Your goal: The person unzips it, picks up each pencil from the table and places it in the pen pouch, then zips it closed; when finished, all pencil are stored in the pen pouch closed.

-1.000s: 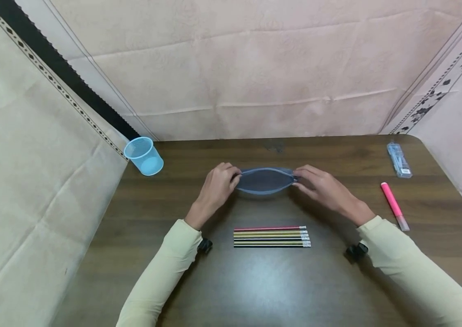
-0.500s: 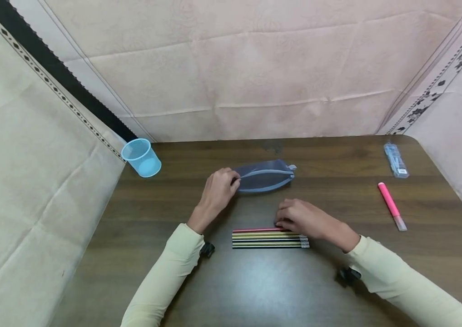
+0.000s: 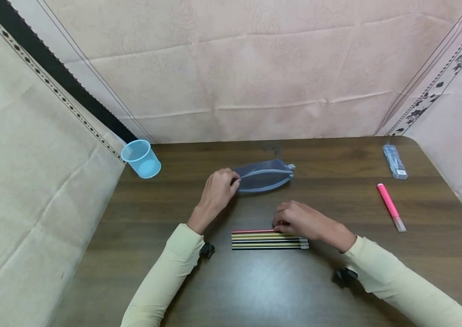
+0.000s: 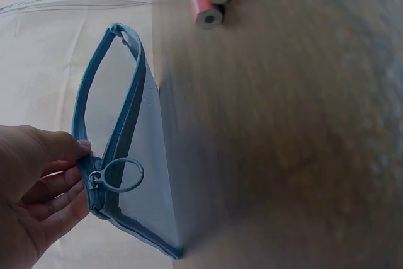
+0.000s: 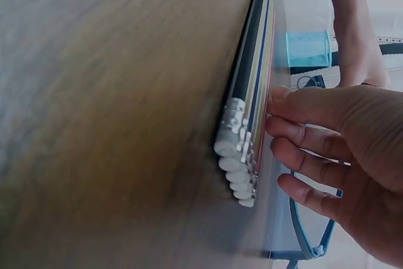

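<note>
A blue zip pouch (image 3: 265,180) stands with its mouth parted toward the near side. My left hand (image 3: 219,188) pinches its left end, and in the left wrist view the thumb and fingers grip the zip edge beside a ring-shaped puller (image 4: 124,176). Nearer me, several pencils (image 3: 261,245) lie side by side, with their white erasers (image 5: 234,163) to the right. My right hand (image 3: 302,221) is over the right part of the row, thumb and fingertips pinching the red pencil (image 3: 251,231) at its far edge.
A light blue plastic cup (image 3: 141,159) is at the table's back left corner. To the right, a pink marker (image 3: 390,206) lies below a blue packet (image 3: 395,161). Pale cloth (image 3: 275,81) hangs behind the wooden table (image 3: 263,290).
My right hand has left the pouch's right end and come down to the red pencil. The left hand still holds the pouch, whose right end has swung slightly away from me.
</note>
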`<state>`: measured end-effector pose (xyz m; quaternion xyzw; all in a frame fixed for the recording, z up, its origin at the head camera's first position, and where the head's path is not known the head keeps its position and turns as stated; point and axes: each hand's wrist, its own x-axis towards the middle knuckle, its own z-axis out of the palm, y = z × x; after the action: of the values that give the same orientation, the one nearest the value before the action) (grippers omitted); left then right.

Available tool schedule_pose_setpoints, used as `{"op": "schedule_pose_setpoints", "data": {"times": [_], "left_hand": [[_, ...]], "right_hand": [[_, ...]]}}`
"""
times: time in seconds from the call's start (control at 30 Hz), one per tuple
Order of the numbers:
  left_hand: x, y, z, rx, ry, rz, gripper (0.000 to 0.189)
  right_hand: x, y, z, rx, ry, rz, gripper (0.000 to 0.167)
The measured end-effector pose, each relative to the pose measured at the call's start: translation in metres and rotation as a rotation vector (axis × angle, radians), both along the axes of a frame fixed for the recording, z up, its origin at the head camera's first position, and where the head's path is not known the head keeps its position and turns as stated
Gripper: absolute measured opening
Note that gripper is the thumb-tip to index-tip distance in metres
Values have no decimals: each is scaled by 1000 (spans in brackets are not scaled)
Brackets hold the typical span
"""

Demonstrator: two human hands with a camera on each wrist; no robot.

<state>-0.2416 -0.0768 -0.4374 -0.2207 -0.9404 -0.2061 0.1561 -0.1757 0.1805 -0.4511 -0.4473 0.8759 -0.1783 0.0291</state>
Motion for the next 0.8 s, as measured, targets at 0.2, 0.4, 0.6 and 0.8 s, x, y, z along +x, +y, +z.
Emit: {"op": "schedule_pose_setpoints", "data": {"times": [0.2,0.4,0.6,0.8], "left_hand": [[-1,-2,1,4,-3,2,14],[-2,-3,2,-8,1,8,14],[-1,-3,3,-5,-10,2,14],[-2,-4,1,-5,-28,3,14]], "right_hand": [[-1,-4,0,26,53,2,4],[-2,-13,-2,66,137,-1,3],[-6,-23,-4,63,179,36,4],[-12,-26,-1,114,130,20,4]]}}
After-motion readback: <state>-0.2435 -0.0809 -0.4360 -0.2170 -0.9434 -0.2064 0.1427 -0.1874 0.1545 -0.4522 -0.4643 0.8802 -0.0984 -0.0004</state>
